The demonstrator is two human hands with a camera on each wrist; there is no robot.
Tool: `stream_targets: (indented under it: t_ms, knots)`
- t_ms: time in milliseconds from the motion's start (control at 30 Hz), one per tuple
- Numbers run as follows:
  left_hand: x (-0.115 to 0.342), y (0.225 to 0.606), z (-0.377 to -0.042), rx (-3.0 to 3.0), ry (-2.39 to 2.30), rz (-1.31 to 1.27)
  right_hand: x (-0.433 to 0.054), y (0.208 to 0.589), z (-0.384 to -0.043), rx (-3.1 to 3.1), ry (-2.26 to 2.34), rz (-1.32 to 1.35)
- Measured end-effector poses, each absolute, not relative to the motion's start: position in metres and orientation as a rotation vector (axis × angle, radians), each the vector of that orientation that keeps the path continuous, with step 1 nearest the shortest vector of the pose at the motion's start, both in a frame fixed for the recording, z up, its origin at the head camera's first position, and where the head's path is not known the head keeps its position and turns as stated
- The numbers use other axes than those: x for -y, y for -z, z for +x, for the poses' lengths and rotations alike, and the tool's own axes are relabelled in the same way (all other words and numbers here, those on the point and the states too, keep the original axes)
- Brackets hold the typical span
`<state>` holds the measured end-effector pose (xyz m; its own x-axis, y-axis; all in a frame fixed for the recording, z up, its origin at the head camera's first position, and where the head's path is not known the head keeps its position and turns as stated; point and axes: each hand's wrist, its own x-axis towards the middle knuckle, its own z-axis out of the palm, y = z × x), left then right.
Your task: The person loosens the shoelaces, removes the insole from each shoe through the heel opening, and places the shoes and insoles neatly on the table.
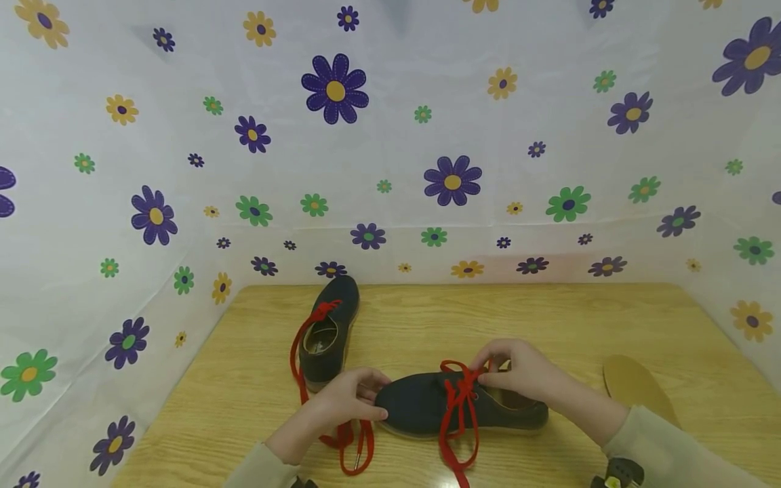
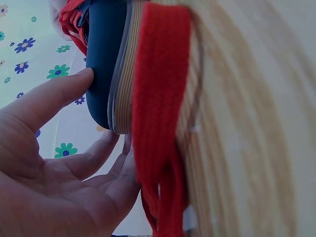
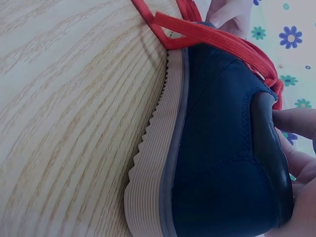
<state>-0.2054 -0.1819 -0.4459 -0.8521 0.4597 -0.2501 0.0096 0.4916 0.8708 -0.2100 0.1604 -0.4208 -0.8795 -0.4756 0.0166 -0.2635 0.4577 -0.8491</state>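
A dark navy shoe [image 1: 411, 405] lies across the table in front of me, toe to the left, its red shoelace [image 1: 454, 457] tied in a bow with loops hanging over the near side. My left hand [image 1: 344, 401] holds the toe, thumb [image 2: 79, 81] on the upper and fingers around the front by the sole. With thumb and forefinger, my right hand [image 1: 518, 369] pinches at the top of the shoe's opening, right beside the knot. In the right wrist view the shoe's heel side [image 3: 222, 197] and ridged pale sole [image 3: 148, 192] show; the tongue is mostly hidden.
A second navy shoe [image 1: 325, 366] stands behind to the left, toe away from me, its long red lace [image 1: 366, 457] trailing past my left hand. A tan insole [image 1: 637, 386] lies on the wooden table [image 1: 488, 318] at the right. A flowered cloth [image 1: 390, 142] surrounds the table.
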Motion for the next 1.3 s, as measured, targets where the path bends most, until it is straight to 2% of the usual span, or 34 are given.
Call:
stream_targets:
  t_ms: [267, 733, 1300]
  knots:
    - [0.1836, 0.4476, -0.2052, -2.264, -1.354, 0.38, -0.1627, 0.4206, -0.212, -2.437, 1.427, -0.656]
    - [0.1855, 0.452, -0.2066, -2.262, -1.369, 0.395, -0.1595, 0.4221, -0.2106, -2.552, 1.33, -0.862]
    - [0.1837, 0.4497, -0.2056, -2.25, -1.381, 0.388, -0.1632, 0.4246, -0.2107, -2.368, 1.703, -0.448]
